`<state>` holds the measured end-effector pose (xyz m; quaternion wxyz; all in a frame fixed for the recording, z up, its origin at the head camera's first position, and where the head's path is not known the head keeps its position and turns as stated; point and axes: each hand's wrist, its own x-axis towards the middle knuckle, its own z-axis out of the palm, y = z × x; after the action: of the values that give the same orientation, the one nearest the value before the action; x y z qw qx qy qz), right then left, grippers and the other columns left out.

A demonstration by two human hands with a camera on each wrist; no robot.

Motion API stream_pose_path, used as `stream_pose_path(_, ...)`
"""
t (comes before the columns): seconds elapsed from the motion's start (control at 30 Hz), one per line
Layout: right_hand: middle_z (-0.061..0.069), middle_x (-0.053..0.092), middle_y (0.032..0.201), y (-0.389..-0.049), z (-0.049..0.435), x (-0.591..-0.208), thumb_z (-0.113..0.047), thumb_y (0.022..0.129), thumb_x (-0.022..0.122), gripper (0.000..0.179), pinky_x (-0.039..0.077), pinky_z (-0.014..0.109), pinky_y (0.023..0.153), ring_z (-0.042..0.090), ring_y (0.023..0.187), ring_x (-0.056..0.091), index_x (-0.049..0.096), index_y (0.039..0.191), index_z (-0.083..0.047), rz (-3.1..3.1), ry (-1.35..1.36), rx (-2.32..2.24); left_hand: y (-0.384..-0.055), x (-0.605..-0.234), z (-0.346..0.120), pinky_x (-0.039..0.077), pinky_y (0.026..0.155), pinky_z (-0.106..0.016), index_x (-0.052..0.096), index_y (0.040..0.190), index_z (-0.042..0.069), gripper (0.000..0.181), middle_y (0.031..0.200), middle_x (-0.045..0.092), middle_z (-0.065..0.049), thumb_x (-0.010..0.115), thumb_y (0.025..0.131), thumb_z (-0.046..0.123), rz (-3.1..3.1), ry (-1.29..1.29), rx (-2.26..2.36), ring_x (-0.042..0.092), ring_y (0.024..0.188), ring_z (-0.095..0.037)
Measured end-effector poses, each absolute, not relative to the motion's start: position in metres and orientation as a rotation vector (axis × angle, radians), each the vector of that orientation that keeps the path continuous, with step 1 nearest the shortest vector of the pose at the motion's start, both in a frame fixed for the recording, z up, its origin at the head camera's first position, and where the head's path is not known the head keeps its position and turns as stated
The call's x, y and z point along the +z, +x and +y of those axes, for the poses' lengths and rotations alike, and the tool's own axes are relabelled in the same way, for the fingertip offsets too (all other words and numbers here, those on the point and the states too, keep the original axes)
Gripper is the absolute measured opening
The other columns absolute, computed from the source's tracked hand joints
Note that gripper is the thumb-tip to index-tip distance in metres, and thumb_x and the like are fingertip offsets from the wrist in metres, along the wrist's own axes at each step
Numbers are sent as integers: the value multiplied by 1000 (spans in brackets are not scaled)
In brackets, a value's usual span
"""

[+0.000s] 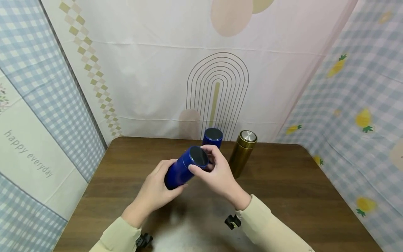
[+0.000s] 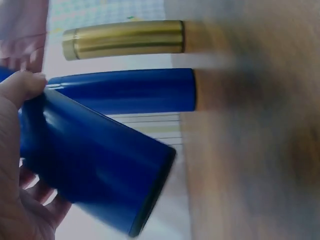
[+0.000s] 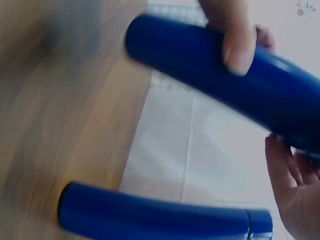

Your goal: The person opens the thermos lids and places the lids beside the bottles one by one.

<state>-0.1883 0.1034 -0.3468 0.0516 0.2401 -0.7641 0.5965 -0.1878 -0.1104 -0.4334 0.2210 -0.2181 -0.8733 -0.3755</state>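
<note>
Wooden table [image 1: 289, 182] before a pale printed curtain [image 1: 151, 87]. Above it, the left hand [image 1: 154, 187] grips the body of a tilted blue flask [image 1: 177, 174]; the right hand [image 1: 218, 173] holds its capped end. Behind, partly screened, stands a second blue flask [image 1: 213, 135]; beside it, an upright gold flask [image 1: 241, 154].

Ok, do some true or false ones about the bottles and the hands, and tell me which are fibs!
1. The left hand holds a tilted blue bottle. True.
2. Only one bottle is blue. False: a second blue bottle stands behind it.
3. The right hand touches the held bottle too. True.
4. The gold bottle stands upright on the table. True.
5. Both hands hold the gold bottle. False: neither does.
6. The table is white. False: it is brown.
</note>
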Motion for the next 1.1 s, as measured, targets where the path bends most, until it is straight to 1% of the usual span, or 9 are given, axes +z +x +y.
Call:
stream_pose_path(0.13,7,61,110,-194,117,-360,-14,84,74,47,53,36,81,20,98,60,50,124,-10,-2364,773,1761,-183,-424,-115,50,82,-43,51,133,17,75,117,56,2,84,68,33,-2388,-673,-932,57,98,-16)
stream_pose_path(0.27,3,61,110,-203,127,-380,-14,83,76,51,53,37,79,19,96,59,49,127,-15,-2430,800,1673,-182,-423,-120,47,84,-44,53,132,15,75,115,56,-1,84,66,32,-2380,-696,-819,55,99,-19)
stream_pose_path(0.37,5,59,111,-204,130,-386,-17,84,75,54,52,38,78,21,93,59,48,131,-17,-2441,832,1659,-182,-427,-123,45,88,-46,54,131,11,76,114,56,-5,85,64,31,-2350,-712,-702,55,101,-24)
stream_pose_path(0.5,4,55,112,-204,130,-389,-28,87,72,52,52,38,75,21,87,59,47,133,-27,-2520,814,1669,-181,-429,-123,44,87,-50,55,128,8,77,112,55,-12,87,61,29,-2288,-722,-525,54,100,-31)
stream_pose_path(0.6,5,55,112,-203,129,-391,-34,90,69,47,53,36,74,20,87,60,47,131,-30,-2602,768,1736,-179,-427,-120,43,86,-51,56,126,8,76,111,54,-14,88,60,26,-2250,-720,-441,53,99,-34)
stream_pose_path(0.77,9,56,113,-203,129,-397,-31,90,69,44,55,36,75,22,92,63,48,129,-24,-2640,707,1896,-176,-425,-118,42,88,-51,56,125,8,77,111,54,-15,90,58,23,-2234,-726,-410,53,98,-35)
stream_pose_path(0.87,9,57,112,-201,129,-397,-29,90,69,45,54,34,76,21,92,63,48,128,-21,-2663,694,1879,-176,-425,-119,43,88,-51,56,126,8,77,112,55,-14,90,58,23,-2250,-735,-418,54,98,-34)
stream_pose_path(1.1,8,59,108,-182,126,-373,-21,91,68,42,53,33,74,21,88,63,47,126,-11,-2691,735,1795,-178,-425,-122,47,88,-46,59,125,9,75,110,61,-9,89,58,25,-2282,-771,-426,60,97,-29)
